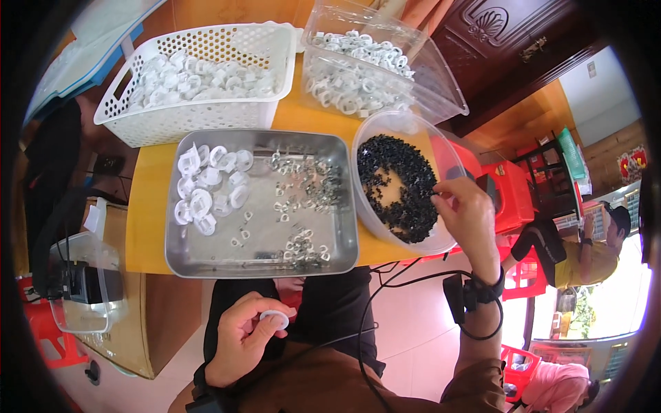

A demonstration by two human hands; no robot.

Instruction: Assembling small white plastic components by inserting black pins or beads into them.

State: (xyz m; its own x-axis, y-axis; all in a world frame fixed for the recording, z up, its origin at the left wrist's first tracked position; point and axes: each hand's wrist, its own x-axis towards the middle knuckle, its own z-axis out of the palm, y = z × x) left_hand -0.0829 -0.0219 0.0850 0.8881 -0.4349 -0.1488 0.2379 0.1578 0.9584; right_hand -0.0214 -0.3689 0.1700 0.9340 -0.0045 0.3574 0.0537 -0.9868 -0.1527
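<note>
Above my lap, my left hand (237, 339) is closed, holding a white round plastic part (275, 319) between thumb and fingers. My right hand (471, 215) reaches over the right side of a clear round tub (449, 150). Its thumb and forefinger are pinched together beside the small black parts (396, 155) heaped in a ring there; whatever is between the fingertips is too small to make out. Left of the tub lies a metal tray (261, 269). White plastic ring-shaped parts (201, 203) fill its left side, and small metal loops (303, 251) are scattered over its right.
Behind the tray stand a white perforated basket (206, 113) and a clear plastic box (441, 96), both full of white parts. The yellow table (148, 227) carries them all. A black cable (365, 303) hangs before me. Two people are at the far right near red stools (509, 196).
</note>
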